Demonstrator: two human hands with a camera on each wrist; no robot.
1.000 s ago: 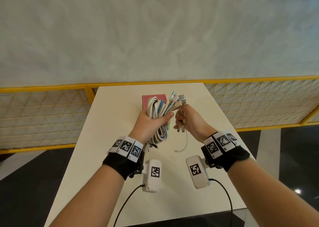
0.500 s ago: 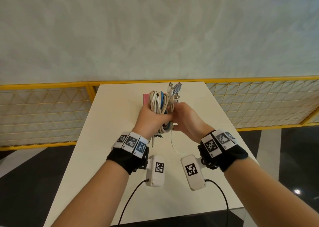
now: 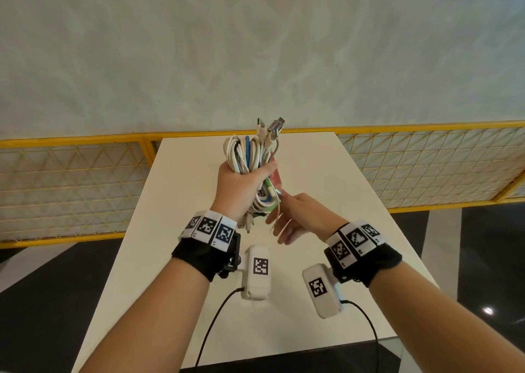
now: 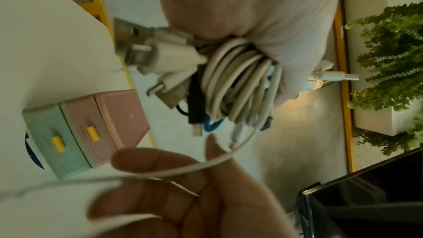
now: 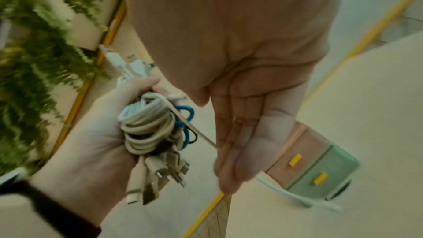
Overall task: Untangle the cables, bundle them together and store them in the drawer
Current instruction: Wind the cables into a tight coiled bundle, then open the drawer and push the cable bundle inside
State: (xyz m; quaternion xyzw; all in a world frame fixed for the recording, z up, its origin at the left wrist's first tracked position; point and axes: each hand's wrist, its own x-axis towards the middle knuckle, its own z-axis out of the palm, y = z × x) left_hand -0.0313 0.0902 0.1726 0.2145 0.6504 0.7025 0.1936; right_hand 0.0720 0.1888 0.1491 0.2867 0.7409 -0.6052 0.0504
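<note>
My left hand (image 3: 238, 185) grips a coiled bundle of white, blue and black cables (image 3: 248, 157) upright above the table, plugs sticking out at top and bottom. One loose white strand (image 4: 183, 170) trails from the bundle across the straight fingers (image 5: 240, 133) of my right hand (image 3: 292, 219), which sits just below and right of the bundle. A small pink and green drawer unit (image 4: 84, 129) with yellow handles stands on the table behind the bundle, both drawers closed; in the head view only a pink sliver (image 3: 276, 177) of it shows.
The white table (image 3: 326, 174) runs away from me to a yellow mesh railing (image 3: 71, 139) along its far edge. Green plants in white planters (image 4: 393, 61) stand beyond. A dark glossy object (image 4: 366, 196) sits low on the right of the left wrist view.
My left hand has lifted the bundle higher. My right hand left the bundle's top, dropped below it and opened, with a loose strand now across its fingers.
</note>
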